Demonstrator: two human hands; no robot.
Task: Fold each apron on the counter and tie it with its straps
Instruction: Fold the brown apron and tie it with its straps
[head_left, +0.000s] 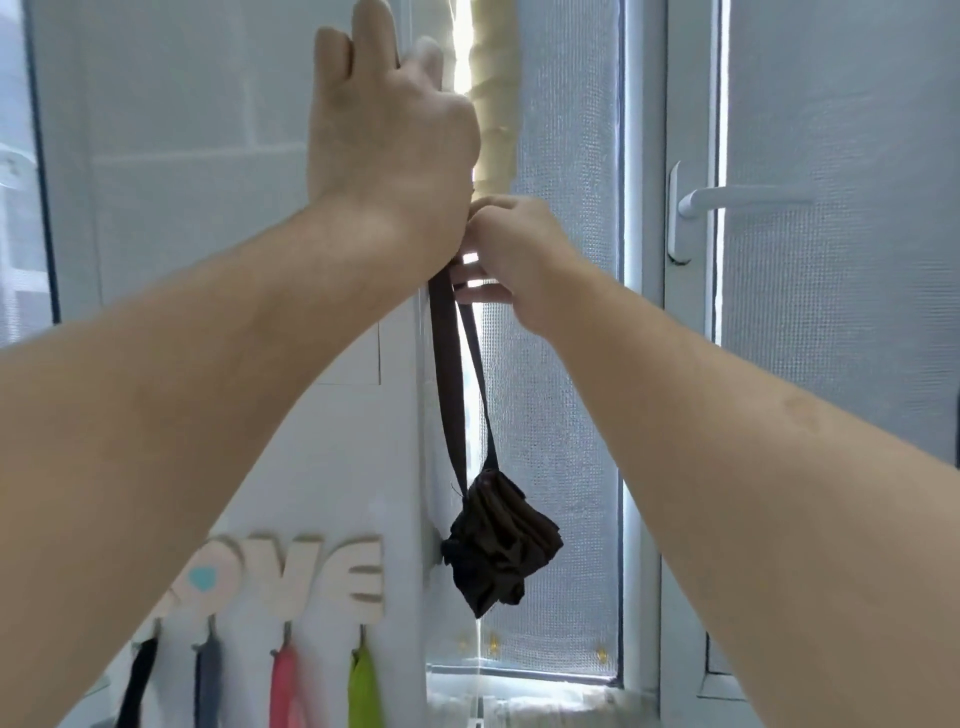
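A folded, tied dark brown apron bundle (498, 545) hangs in the air by its two brown straps (452, 374) in front of a window. My right hand (511, 254) pinches the top of the straps, just below my left wrist. Raised higher, my left hand (387, 124) has its fingers reaching up against the edge of the white frame and a rolled beige curtain (493, 88). What its fingertips hold is hidden from view.
A wooden "LOVE" hook rack (291, 577) on the white wall at lower left carries black, grey, pink and green straps. A white door handle (727, 200) sits at right. Mesh-covered window panes (566, 312) fill the background.
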